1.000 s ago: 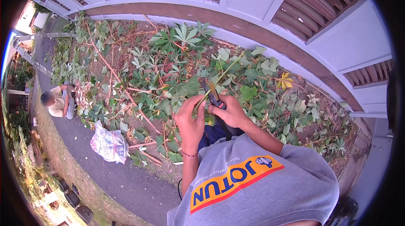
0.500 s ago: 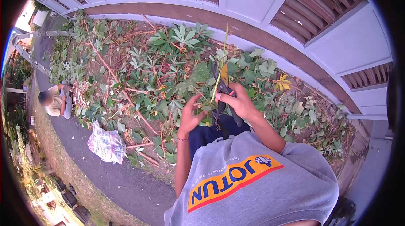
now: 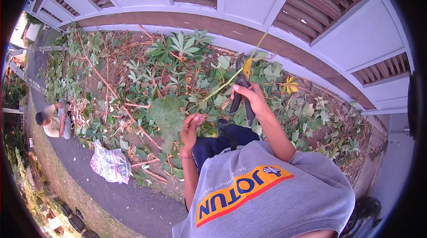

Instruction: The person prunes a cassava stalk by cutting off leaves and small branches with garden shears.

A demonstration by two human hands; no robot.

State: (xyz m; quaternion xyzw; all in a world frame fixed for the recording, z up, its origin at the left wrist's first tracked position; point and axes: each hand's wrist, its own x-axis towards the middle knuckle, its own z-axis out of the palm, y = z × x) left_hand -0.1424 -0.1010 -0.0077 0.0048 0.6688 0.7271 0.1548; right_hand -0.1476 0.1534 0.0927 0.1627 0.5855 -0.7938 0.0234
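My left hand is closed, its fingers pinched around the lower end of a thin green stem. A large, motion-blurred green leaf is beside its fingers; where the leaf attaches is unclear. My right hand grips pruning shears with dark handles and a yellow part, pointing away from me. The stem slants up to the right past my right thumb and across the shears; whether the blades touch it cannot be made out.
Cut leaves and branches cover the ground along a wall with slatted openings. A plastic bag sits on the paved path. Another person sits at the left, below a metal ladder.
My left hand has closed on the stem, having been open before. The stem has tilted from nearly upright to a slant, and the large leaf has moved left. The shears have shifted slightly right.
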